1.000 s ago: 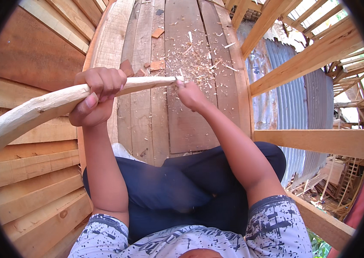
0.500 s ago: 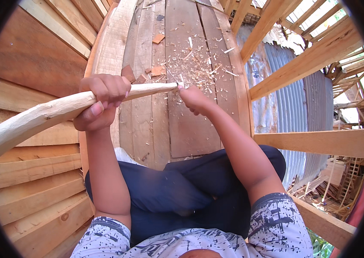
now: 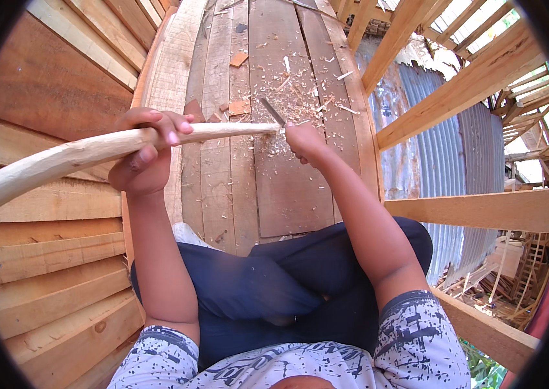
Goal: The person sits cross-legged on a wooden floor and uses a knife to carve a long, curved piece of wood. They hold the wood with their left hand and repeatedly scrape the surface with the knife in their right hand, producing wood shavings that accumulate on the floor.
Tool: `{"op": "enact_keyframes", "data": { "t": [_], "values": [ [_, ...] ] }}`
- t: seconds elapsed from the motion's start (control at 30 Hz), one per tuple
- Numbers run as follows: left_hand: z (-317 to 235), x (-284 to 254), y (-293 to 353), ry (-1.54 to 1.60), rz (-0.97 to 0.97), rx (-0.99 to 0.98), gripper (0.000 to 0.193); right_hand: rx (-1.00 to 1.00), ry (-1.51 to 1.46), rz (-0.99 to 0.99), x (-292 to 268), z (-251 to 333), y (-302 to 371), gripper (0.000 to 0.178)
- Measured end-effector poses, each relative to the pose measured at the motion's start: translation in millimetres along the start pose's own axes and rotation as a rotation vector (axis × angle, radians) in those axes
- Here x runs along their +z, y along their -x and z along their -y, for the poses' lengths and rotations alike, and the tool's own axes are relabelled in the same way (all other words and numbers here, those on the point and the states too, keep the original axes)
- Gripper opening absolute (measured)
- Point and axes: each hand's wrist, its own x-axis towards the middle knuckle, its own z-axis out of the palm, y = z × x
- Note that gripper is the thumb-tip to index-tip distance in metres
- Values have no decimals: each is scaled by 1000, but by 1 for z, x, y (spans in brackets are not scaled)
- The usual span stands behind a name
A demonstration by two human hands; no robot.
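Observation:
A long, curved, pale stick of peeled wood (image 3: 60, 163) runs from the left rim to a thin end in front of me. My left hand (image 3: 148, 146) bears it from below, thumb and fingers loosely around it, some fingertips lifted. At the thin end my right hand (image 3: 305, 141) is closed around a knife (image 3: 272, 111). Its blade points up and to the left, beside the stick's tip. The knife's handle is hidden in my fist. Curled wood shavings (image 3: 300, 94) lie scattered over the boards beyond both hands.
I sit cross-legged on a plank floor (image 3: 290, 201). Small brown wood pieces (image 3: 240, 107) lie beyond the stick. A slatted timber wall (image 3: 47, 259) rises at the left. Timber rails (image 3: 475, 214) and corrugated metal sheets (image 3: 440, 149) stand at the right.
My left hand has loosened its fist into a lighter hold, and the stick has rolled or shifted slightly. The knife blade has turned into clearer view as my right hand moved slightly right.

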Motion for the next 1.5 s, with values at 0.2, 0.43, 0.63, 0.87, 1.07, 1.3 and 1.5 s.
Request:
{"op": "enact_keyframes", "data": {
  "t": [0.2,0.43,0.63,0.87,1.07,1.3,1.5],
  "values": [
    [5,7,-8,88,2,-1,17,-124,60,-125,16,-30,-31,49],
    [4,-1,-7,113,195,-17,25,103,-256,247,16,-9,-3,52],
    [8,-1,-12,100,263,-1,23,113,-312,197,15,-20,-11,44],
    [6,0,-12,108,275,-2,23,20,-226,229,16,-8,4,44],
    [8,-3,-8,130,274,51,16,-93,-147,263,18,11,34,42],
    [8,-2,-12,89,278,44,20,-108,-78,110,19,6,28,44],
    [6,1,-14,72,289,39,23,-51,-142,208,17,-3,16,45]
  ]
}}
